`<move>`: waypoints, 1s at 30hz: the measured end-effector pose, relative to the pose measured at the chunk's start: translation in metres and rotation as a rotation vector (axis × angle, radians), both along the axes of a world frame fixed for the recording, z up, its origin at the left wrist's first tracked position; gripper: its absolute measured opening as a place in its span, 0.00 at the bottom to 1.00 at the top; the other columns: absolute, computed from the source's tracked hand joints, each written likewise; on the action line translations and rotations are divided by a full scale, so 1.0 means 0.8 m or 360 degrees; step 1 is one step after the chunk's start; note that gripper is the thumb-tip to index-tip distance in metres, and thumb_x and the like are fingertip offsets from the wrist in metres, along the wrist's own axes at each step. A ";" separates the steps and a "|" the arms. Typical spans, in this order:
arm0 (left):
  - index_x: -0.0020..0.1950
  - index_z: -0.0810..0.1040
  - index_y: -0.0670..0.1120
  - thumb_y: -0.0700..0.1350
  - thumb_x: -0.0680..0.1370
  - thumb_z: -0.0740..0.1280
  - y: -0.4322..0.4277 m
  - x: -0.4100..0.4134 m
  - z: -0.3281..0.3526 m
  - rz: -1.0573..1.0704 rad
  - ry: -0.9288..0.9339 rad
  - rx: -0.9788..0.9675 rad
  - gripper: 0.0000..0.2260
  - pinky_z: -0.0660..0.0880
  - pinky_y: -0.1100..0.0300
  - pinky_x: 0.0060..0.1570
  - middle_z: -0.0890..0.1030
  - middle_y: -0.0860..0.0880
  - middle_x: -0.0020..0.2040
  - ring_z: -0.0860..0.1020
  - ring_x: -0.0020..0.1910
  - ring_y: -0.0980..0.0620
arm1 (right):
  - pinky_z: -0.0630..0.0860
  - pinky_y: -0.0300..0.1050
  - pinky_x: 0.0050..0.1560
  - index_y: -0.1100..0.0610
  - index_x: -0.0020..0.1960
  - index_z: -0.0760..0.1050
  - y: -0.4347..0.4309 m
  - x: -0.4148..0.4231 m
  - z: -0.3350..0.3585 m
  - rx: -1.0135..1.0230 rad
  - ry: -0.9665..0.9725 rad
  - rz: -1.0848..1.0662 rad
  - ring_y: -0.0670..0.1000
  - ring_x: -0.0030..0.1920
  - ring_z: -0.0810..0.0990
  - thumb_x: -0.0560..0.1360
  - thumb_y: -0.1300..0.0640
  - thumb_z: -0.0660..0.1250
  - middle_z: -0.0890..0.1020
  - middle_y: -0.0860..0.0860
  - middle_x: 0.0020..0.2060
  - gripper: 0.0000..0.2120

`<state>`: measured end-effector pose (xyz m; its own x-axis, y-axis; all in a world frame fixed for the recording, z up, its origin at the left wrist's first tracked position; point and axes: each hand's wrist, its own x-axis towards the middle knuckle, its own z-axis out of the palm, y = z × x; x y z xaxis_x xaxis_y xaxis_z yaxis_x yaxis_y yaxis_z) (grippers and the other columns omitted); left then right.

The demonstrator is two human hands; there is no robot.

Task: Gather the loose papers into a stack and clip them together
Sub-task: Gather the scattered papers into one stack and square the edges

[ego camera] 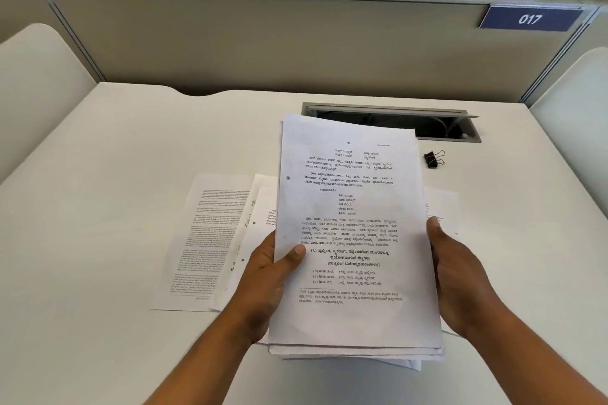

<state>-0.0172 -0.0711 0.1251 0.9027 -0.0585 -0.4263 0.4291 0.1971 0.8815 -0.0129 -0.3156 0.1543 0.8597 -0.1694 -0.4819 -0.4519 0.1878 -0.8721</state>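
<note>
You held the stack of papers (352, 233) up off the desk (98, 207) in both hands, printed side toward you. Your left hand (263, 286) gripped the stack's left edge low down, with the thumb pressed flat on the front page and the fingers hidden behind. Your right hand (457, 276) clamped the right edge. The thumb tip showed at the margin and the other fingers were behind the sheets, out of sight. The stack's bottom edges were not flush: a few sheets hung lower, and one corner poked out at the lower right. The top sheet carried dense printed text and had a punch hole in its left margin.

Loose sheets (204, 240) lay flat on the desk under and behind the stack. One full page of text sat to the left. At least two more overlapped it, partly covered by the stack, and another sheet's edge showed on the right, near your right thumb.

The binder clip (433, 159), black with wire handles, lay on the desk just right of the stack's top corner. It was apart from both hands and clipped to nothing. Just beyond it, the cable hatch (394, 123) in the desk stood open, dark inside. The partition (263, 43) ran along the far edge of the desk, with a blue number plate (529, 19) reading 017 at its upper right.
</note>
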 end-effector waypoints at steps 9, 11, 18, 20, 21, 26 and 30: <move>0.66 0.80 0.50 0.47 0.80 0.67 -0.002 -0.004 0.000 -0.0079 0.0052 -0.0008 0.14 0.80 0.43 0.60 0.87 0.49 0.58 0.86 0.56 0.46 | 0.84 0.50 0.47 0.60 0.56 0.81 -0.003 0.002 -0.013 -0.0056 -0.0253 -0.0023 0.57 0.46 0.86 0.80 0.57 0.63 0.87 0.58 0.50 0.11; 0.65 0.80 0.50 0.47 0.81 0.67 -0.002 -0.004 -0.001 -0.0058 0.0037 0.0081 0.13 0.81 0.44 0.59 0.87 0.51 0.56 0.86 0.54 0.48 | 0.84 0.50 0.49 0.60 0.57 0.81 -0.004 0.002 -0.015 -0.0030 -0.0271 0.0018 0.57 0.47 0.86 0.78 0.55 0.64 0.87 0.58 0.51 0.13; 0.61 0.82 0.50 0.46 0.81 0.67 0.017 -0.006 -0.008 0.0075 0.0056 0.0163 0.10 0.83 0.52 0.48 0.88 0.50 0.52 0.87 0.50 0.48 | 0.79 0.53 0.48 0.52 0.57 0.80 -0.025 0.002 -0.041 -0.0461 -0.0064 0.0166 0.55 0.46 0.85 0.82 0.41 0.55 0.87 0.53 0.50 0.21; 0.61 0.82 0.50 0.45 0.81 0.67 0.026 -0.009 -0.010 0.0107 0.0070 0.0151 0.10 0.83 0.50 0.49 0.88 0.49 0.53 0.87 0.50 0.47 | 0.78 0.51 0.50 0.52 0.58 0.79 -0.042 -0.002 -0.061 -0.1082 -0.0031 0.0299 0.54 0.50 0.84 0.78 0.34 0.53 0.85 0.50 0.53 0.26; 0.61 0.82 0.50 0.44 0.81 0.67 0.031 -0.010 -0.011 0.0124 0.0077 0.0147 0.10 0.82 0.49 0.50 0.88 0.49 0.53 0.87 0.50 0.46 | 0.76 0.50 0.52 0.52 0.60 0.78 -0.050 -0.005 -0.070 -0.1428 0.0019 0.0395 0.54 0.52 0.83 0.77 0.33 0.53 0.84 0.50 0.55 0.28; 0.59 0.83 0.49 0.44 0.80 0.67 0.054 -0.019 -0.022 0.0210 0.0128 0.0167 0.09 0.81 0.45 0.55 0.88 0.48 0.53 0.87 0.51 0.44 | 0.78 0.57 0.53 0.62 0.61 0.74 -0.076 -0.017 -0.102 -0.2029 0.0601 0.0408 0.64 0.57 0.78 0.72 0.30 0.60 0.77 0.60 0.56 0.37; 0.59 0.83 0.49 0.43 0.81 0.67 0.066 -0.023 -0.030 0.0230 0.0171 0.0178 0.09 0.80 0.42 0.57 0.88 0.47 0.54 0.86 0.53 0.43 | 0.76 0.57 0.50 0.63 0.61 0.71 -0.073 -0.021 -0.108 -0.2060 0.0909 0.0382 0.64 0.60 0.74 0.63 0.25 0.66 0.74 0.60 0.57 0.45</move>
